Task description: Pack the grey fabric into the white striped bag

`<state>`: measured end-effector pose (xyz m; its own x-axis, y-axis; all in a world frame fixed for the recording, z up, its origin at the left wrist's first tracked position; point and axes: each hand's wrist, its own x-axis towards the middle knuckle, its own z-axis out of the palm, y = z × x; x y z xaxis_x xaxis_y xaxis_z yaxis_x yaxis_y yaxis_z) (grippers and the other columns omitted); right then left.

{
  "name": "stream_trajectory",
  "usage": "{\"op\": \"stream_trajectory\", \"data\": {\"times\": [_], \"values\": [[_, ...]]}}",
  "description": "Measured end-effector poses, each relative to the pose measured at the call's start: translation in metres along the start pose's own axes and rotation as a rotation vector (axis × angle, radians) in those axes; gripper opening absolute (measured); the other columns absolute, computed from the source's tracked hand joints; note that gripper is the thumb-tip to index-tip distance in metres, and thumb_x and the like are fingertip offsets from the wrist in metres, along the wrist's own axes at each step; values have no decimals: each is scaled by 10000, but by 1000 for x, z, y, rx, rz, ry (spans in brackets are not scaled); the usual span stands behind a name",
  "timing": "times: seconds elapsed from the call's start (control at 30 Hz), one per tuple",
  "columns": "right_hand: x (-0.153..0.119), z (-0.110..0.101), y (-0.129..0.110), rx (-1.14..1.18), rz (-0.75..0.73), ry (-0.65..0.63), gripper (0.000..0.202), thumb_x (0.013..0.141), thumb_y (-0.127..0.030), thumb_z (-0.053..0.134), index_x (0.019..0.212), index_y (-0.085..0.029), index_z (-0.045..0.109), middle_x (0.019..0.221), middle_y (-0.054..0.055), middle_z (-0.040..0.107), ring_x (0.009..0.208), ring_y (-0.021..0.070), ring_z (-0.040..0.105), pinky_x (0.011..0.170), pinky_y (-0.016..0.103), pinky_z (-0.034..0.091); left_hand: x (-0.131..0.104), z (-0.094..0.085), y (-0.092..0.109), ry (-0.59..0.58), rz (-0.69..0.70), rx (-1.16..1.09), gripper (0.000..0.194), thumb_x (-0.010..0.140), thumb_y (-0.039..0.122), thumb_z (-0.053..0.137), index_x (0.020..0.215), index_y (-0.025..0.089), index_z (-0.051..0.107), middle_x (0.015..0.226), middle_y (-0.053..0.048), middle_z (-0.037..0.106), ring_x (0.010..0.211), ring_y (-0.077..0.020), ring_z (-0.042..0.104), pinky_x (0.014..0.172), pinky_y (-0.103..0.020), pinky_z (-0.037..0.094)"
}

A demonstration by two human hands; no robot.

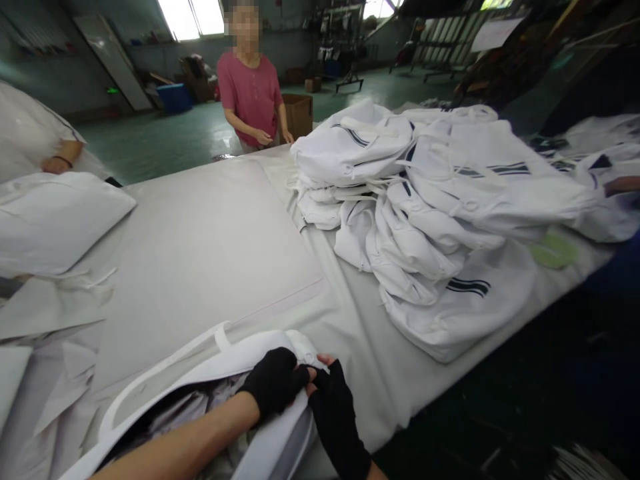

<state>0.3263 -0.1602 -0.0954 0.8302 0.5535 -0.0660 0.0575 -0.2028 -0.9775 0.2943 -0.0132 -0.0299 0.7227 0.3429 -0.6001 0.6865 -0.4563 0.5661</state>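
Observation:
Both my hands wear black fingerless gloves and meet at the near edge of a white-covered table (200,240). My left hand (275,381) and my right hand (334,407) pinch the same folded edge of a white garment (235,363) with a waistband and a loose drawstring loop. The garment lies open toward me, with its inside showing below my left forearm.
A tall heap of white garments with dark stripes (430,200) fills the right half of the table. A person in a pink shirt (250,93) stands at the far edge by a cardboard box (299,113). Another person's arm (57,160) and white bundles (50,220) sit left.

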Motion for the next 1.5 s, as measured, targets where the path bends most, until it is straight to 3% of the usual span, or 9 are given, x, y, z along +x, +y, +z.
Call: {"op": "stream_trajectory", "data": {"times": [0.1, 0.2, 0.33, 0.43, 0.57, 0.83, 1.03, 1.2, 1.5], "values": [[3, 1, 1, 81, 113, -17, 401, 863, -310, 475, 1227, -167, 385, 1068, 97, 687, 1020, 207, 652, 916, 366, 539, 0, -2, 2, 5, 51, 80, 408, 776, 502, 528, 591, 140, 564, 535, -28, 544, 512, -135, 518, 469, -234, 276], [2, 2, 8, 129, 171, -5, 441, 866, -362, 479, 1254, -170, 395, 1203, 122, 623, 1091, 230, 616, 975, 409, 502, 2, 1, 2, -40, -26, 23, 438, 801, 532, 495, 605, 146, 563, 472, -6, 493, 451, -131, 497, 456, -232, 278], [-6, -2, 19, 205, 149, -22, 464, 866, -365, 487, 1290, -197, 403, 1300, 100, 564, 1191, 225, 556, 1053, 408, 446, 1, 5, 1, -7, -38, 112, 376, 808, 479, 526, 667, 137, 595, 575, -37, 571, 542, -157, 549, 497, -238, 308], [-1, -7, 20, 243, 174, -32, 442, 869, -348, 487, 1274, -191, 404, 1186, 85, 637, 1054, 206, 629, 965, 375, 495, -1, 6, 1, 43, -2, 271, 234, 837, 298, 514, 754, 114, 633, 767, -91, 648, 716, -192, 590, 615, -262, 364], [22, -9, 18, -22, 161, 109, 322, 874, -367, 440, 1123, -172, 498, 979, 72, 673, 913, 219, 635, 829, 367, 492, -4, 4, 4, 43, 41, 298, 249, 882, 220, 445, 779, 106, 641, 770, -96, 647, 745, -197, 579, 668, -280, 370], [46, 5, 10, -165, 152, -50, 251, 812, -275, 477, 1040, -204, 554, 584, -49, 568, 623, 170, 590, 642, 289, 425, -12, 1, 1, 37, 104, 292, 310, 907, 238, 399, 789, 110, 655, 717, -74, 631, 683, -184, 556, 657, -289, 362], [52, 17, 8, -192, 140, -35, 178, 806, -296, 517, 963, -221, 557, 535, -80, 532, 528, 125, 554, 537, 231, 380, -6, 4, 4, 62, 107, 415, 323, 894, 280, 421, 845, 109, 690, 869, -131, 679, 819, -235, 609, 725, -314, 401], [63, 28, 22, -367, 91, 87, 206, 814, -198, 427, 933, -179, 595, 626, -2, 609, 612, 164, 566, 604, 275, 344, -2, -4, 8, 68, 69, 469, 267, 846, 249, 468, 821, 120, 701, 867, -118, 685, 837, -224, 615, 715, -290, 404], [72, 21, 28, -526, 38, 148, 208, 781, -154, 426, 857, -177, 618, 646, 14, 632, 596, 159, 582, 590, 276, 308, -59, -27, -15, 180, 54, 305, 332, 863, 341, 387, 633, 153, 534, 693, -63, 595, 714, -189, 526, 680, -314, 360]]}}
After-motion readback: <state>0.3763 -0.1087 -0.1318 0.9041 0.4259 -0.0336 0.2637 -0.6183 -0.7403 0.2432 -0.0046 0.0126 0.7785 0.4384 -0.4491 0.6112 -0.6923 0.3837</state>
